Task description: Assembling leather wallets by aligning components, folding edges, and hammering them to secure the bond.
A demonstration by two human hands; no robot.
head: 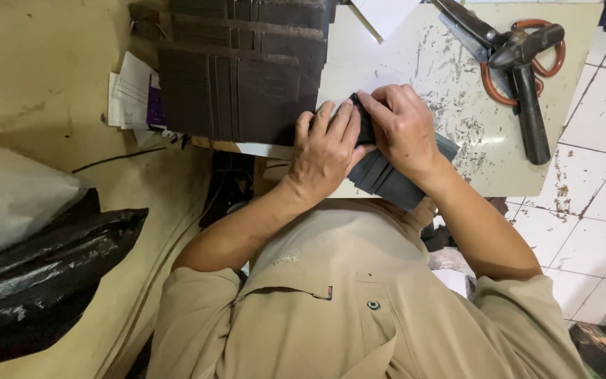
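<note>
Both of my hands rest on a small stack of dark grey flat pieces (389, 181) at the near edge of a scuffed pale worktable (457, 98). My left hand (325, 149) presses the stack's left side, fingers bent over its top edge. From the right, my right hand (402, 128) covers the stack, its fingers curled over the same edge and touching those of the left hand. Most of the stack is hidden under the hands; its lower corner juts out toward my beige shirt.
A large pile of dark brown cut panels (241, 74) lies just left of my hands. Heavy shears with orange handle loops (520, 67) lie at the table's right. Papers (132, 98) stick out left of the pile. A black plastic bag (36, 281) sits lower left; white floor tiles (590, 210) lie right.
</note>
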